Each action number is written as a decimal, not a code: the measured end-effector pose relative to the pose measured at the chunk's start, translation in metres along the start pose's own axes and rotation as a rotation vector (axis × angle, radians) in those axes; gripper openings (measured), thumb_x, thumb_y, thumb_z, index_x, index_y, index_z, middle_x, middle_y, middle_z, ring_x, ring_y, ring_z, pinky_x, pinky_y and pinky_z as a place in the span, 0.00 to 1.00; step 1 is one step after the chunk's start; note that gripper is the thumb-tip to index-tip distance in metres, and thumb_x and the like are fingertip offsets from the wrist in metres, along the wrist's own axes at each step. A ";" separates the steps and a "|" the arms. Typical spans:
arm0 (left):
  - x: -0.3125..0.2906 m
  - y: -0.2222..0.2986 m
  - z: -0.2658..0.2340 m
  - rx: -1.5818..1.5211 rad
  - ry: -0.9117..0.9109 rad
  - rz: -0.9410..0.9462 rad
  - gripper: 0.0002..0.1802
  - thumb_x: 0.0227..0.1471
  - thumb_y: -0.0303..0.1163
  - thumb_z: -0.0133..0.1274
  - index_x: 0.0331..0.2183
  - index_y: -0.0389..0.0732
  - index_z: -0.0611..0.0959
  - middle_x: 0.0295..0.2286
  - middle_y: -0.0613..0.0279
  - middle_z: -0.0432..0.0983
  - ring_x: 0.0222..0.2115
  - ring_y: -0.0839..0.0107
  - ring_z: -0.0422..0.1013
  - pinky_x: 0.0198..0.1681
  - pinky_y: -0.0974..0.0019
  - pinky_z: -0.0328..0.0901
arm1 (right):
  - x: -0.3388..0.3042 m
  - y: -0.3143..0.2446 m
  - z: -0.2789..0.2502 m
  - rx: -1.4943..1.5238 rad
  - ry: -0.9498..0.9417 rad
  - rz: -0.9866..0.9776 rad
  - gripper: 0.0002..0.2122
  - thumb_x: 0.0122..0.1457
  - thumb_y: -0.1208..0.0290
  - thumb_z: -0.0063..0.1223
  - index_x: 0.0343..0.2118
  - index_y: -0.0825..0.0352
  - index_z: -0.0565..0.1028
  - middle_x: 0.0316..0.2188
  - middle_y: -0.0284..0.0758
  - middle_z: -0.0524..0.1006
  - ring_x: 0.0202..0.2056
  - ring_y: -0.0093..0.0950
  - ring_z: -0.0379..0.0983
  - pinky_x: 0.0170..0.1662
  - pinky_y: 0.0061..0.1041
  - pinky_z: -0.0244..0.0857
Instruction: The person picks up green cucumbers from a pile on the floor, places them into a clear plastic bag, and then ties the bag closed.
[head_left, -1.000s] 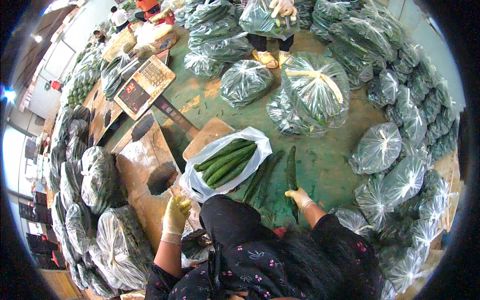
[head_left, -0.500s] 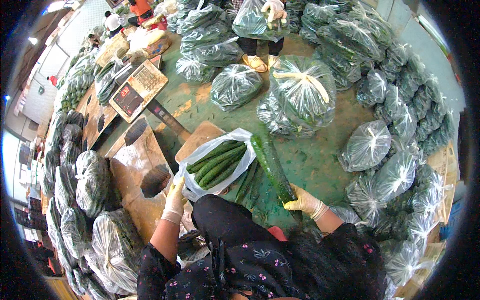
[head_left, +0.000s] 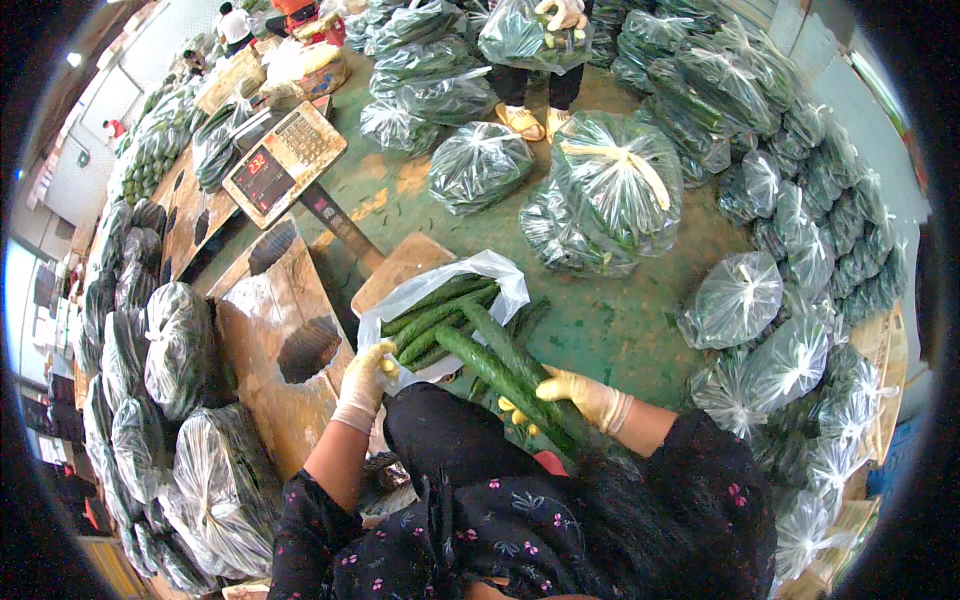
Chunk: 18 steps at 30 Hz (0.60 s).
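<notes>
My right hand, in a pale yellow glove, is closed round long dark green cucumbers; two show side by side. Their far tips reach over a white plastic bag with more cucumbers inside. Yellow gloved fingertips poke out on the left side of the held pair. My left hand, gloved alike, is closed on the bag's near left rim. Behind the bag, a wooden scale platform is partly covered by it. A few cucumbers lie beside the bag's right side, largely hidden by the held ones.
A scale display stands on a post at the left. Tied clear bags of cucumbers sit ahead, with stacks along the right and a row on the left. Beyond them another person holds a bag. A cut board lies left.
My right hand has swung left toward the bag, bringing the cucumber tips from beside it to over its opening. Two held cucumbers now show clearly. My left hand stays at the rim.
</notes>
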<state>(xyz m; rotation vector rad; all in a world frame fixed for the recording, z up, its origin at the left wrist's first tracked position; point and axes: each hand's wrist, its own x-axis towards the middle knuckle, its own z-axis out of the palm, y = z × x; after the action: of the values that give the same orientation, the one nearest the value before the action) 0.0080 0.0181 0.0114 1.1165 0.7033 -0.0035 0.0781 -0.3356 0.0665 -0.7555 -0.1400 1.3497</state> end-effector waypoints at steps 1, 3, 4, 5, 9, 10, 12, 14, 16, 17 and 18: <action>-0.003 0.002 0.004 -0.006 0.010 0.003 0.12 0.47 0.36 0.53 0.33 0.37 0.77 0.19 0.61 0.70 0.18 0.69 0.67 0.22 0.70 0.62 | 0.011 0.002 -0.003 0.168 -0.003 0.062 0.25 0.54 0.63 0.44 0.52 0.71 0.61 0.43 0.41 0.71 0.41 0.31 0.71 0.41 0.31 0.67; -0.004 0.006 0.015 -0.208 0.049 -0.083 0.14 0.47 0.39 0.54 0.34 0.39 0.77 0.17 0.61 0.68 0.17 0.67 0.66 0.22 0.68 0.62 | 0.031 -0.001 -0.005 0.442 0.036 0.042 0.23 0.56 0.59 0.37 0.49 0.73 0.64 0.43 0.45 0.71 0.44 0.37 0.69 0.45 0.37 0.65; -0.006 0.009 0.017 -0.208 0.052 -0.081 0.14 0.47 0.39 0.54 0.34 0.39 0.77 0.17 0.61 0.68 0.17 0.67 0.66 0.22 0.68 0.62 | 0.040 -0.004 -0.005 0.465 0.048 -0.035 0.24 0.55 0.58 0.38 0.48 0.73 0.64 0.43 0.46 0.71 0.43 0.38 0.69 0.46 0.38 0.65; -0.009 0.011 0.019 -0.229 0.005 -0.083 0.17 0.47 0.40 0.53 0.37 0.41 0.75 0.18 0.60 0.69 0.18 0.67 0.66 0.22 0.68 0.62 | 0.049 -0.006 -0.004 0.486 0.063 -0.110 0.24 0.55 0.58 0.38 0.48 0.74 0.64 0.43 0.47 0.70 0.43 0.39 0.69 0.46 0.38 0.64; -0.020 0.028 0.028 -0.244 -0.111 -0.104 0.20 0.52 0.46 0.47 0.44 0.47 0.71 0.23 0.59 0.71 0.22 0.67 0.67 0.24 0.67 0.62 | 0.097 -0.019 -0.001 0.669 0.264 -0.382 0.18 0.53 0.60 0.44 0.40 0.70 0.67 0.38 0.45 0.71 0.38 0.40 0.69 0.44 0.43 0.64; -0.023 0.033 0.028 -0.228 -0.130 -0.046 0.22 0.52 0.48 0.46 0.45 0.47 0.70 0.24 0.59 0.71 0.22 0.68 0.67 0.25 0.67 0.63 | 0.115 -0.022 0.004 0.736 0.287 -0.441 0.17 0.53 0.60 0.45 0.39 0.69 0.67 0.35 0.43 0.71 0.36 0.40 0.69 0.45 0.43 0.64; -0.027 0.046 0.034 -0.220 -0.148 0.013 0.23 0.52 0.49 0.45 0.46 0.47 0.70 0.25 0.59 0.72 0.22 0.68 0.67 0.25 0.67 0.63 | 0.153 -0.025 0.010 0.832 0.288 -0.571 0.15 0.53 0.62 0.47 0.38 0.67 0.66 0.32 0.41 0.70 0.34 0.38 0.68 0.44 0.44 0.64; -0.029 0.055 0.042 -0.248 -0.216 0.030 0.25 0.53 0.52 0.42 0.47 0.46 0.69 0.33 0.63 0.72 0.24 0.71 0.67 0.27 0.69 0.64 | 0.204 -0.012 0.003 0.839 0.278 -0.670 0.13 0.52 0.63 0.49 0.38 0.64 0.67 0.32 0.36 0.71 0.35 0.34 0.69 0.41 0.42 0.64; -0.022 0.055 0.033 -0.231 -0.215 0.046 0.27 0.54 0.54 0.38 0.47 0.44 0.69 0.37 0.67 0.72 0.25 0.75 0.67 0.29 0.72 0.63 | 0.235 0.005 0.004 0.654 0.546 -0.563 0.13 0.51 0.63 0.51 0.37 0.62 0.69 0.30 0.33 0.71 0.33 0.31 0.69 0.38 0.38 0.65; -0.023 0.059 0.027 -0.257 -0.234 0.028 0.25 0.53 0.53 0.41 0.44 0.45 0.71 0.32 0.65 0.72 0.26 0.73 0.68 0.29 0.68 0.64 | 0.243 0.014 0.007 0.482 0.756 -0.399 0.12 0.51 0.64 0.52 0.37 0.61 0.69 0.29 0.32 0.72 0.31 0.30 0.69 0.35 0.35 0.65; -0.021 0.061 0.013 -0.258 -0.197 0.032 0.24 0.53 0.53 0.41 0.43 0.46 0.72 0.31 0.65 0.72 0.25 0.74 0.67 0.28 0.68 0.63 | 0.246 0.024 -0.001 0.328 0.625 -0.277 0.11 0.50 0.64 0.54 0.35 0.60 0.71 0.29 0.32 0.71 0.28 0.29 0.67 0.30 0.32 0.64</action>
<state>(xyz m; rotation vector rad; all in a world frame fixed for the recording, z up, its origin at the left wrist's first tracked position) 0.0185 0.0287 0.0756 0.8660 0.4943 0.0044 0.1205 -0.1105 -0.0274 -0.8089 0.4480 0.8001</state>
